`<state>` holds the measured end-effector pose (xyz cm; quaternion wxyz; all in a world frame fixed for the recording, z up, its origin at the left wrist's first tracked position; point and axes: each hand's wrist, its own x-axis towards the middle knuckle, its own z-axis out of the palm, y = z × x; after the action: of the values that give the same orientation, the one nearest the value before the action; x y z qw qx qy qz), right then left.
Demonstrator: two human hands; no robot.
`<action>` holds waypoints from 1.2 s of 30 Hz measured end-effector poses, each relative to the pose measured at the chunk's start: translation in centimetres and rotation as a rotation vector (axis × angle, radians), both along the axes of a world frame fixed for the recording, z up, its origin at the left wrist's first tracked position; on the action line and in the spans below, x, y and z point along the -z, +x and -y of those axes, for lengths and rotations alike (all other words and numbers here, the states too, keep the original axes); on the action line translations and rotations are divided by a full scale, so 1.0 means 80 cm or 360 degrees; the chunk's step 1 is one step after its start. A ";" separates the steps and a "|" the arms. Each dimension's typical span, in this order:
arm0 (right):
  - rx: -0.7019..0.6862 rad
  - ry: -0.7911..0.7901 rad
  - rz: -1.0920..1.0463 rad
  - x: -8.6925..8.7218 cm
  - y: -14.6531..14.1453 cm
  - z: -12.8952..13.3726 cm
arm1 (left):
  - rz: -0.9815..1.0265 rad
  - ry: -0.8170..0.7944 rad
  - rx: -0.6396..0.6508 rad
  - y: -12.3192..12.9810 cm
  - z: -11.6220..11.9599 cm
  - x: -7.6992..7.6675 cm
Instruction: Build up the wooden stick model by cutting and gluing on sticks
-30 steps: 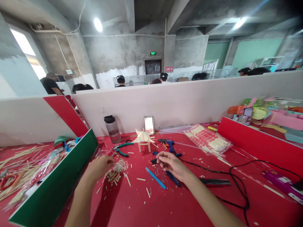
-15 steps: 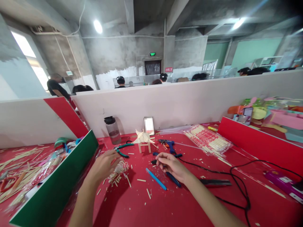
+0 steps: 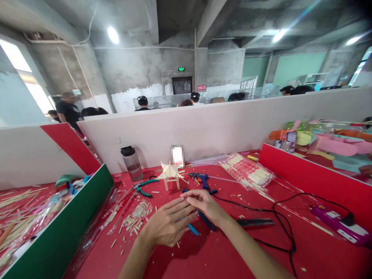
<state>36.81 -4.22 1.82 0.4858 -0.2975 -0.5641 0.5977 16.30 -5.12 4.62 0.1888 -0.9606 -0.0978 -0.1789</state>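
Observation:
My left hand (image 3: 170, 221) is over the middle of the red table, its fingers stretched out flat towards the right. The fingertips meet my right hand (image 3: 207, 205), whose thumb and fingers close together at that spot. Anything between them is too small or hidden to make out. Under the hands lies a blue pen-like stick (image 3: 193, 229), partly covered. Just beyond stands a small stick-built pavilion (image 3: 171, 172) with a flared roof. To its left lie green-handled pliers (image 3: 144, 192), and to its right a blue glue gun (image 3: 203, 179).
Cut stick pieces (image 3: 132, 223) are heaped at left. A dark bottle (image 3: 131, 164) stands by the white partition (image 3: 221, 124). Bagged sticks (image 3: 247, 170) lie at right, near a black cable (image 3: 286, 221) and purple power strip (image 3: 338, 223). Green (image 3: 72, 217) and red (image 3: 308, 174) dividers flank the space.
My left hand has moved right from above the stick scraps to meet my right hand, its fingers now straight. The right hand stays in about the same place. The view has shifted slightly.

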 end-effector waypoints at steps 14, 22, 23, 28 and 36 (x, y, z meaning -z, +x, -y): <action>-0.0042 0.0099 0.0408 -0.006 -0.004 0.013 | 0.0107 -0.0166 0.0110 0.025 0.006 0.039; 0.0160 0.0071 0.0336 0.004 0.004 -0.008 | 0.0193 -0.0056 0.0054 0.002 -0.007 0.012; 0.0204 0.0035 0.0325 0.006 0.008 -0.012 | 0.0226 -0.0035 0.0005 -0.007 -0.011 0.010; 0.0406 -0.0064 0.0431 0.006 0.021 -0.016 | 0.0282 -0.0114 -0.0580 -0.060 -0.032 0.007; 0.0400 0.0455 0.0845 -0.002 0.004 0.003 | -0.0036 -0.0719 -0.1116 -0.084 -0.034 -0.008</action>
<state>37.14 -4.46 1.98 0.4286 -0.4390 -0.7082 0.3493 9.61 -2.39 5.26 0.0240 -0.8883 -0.4537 -0.0671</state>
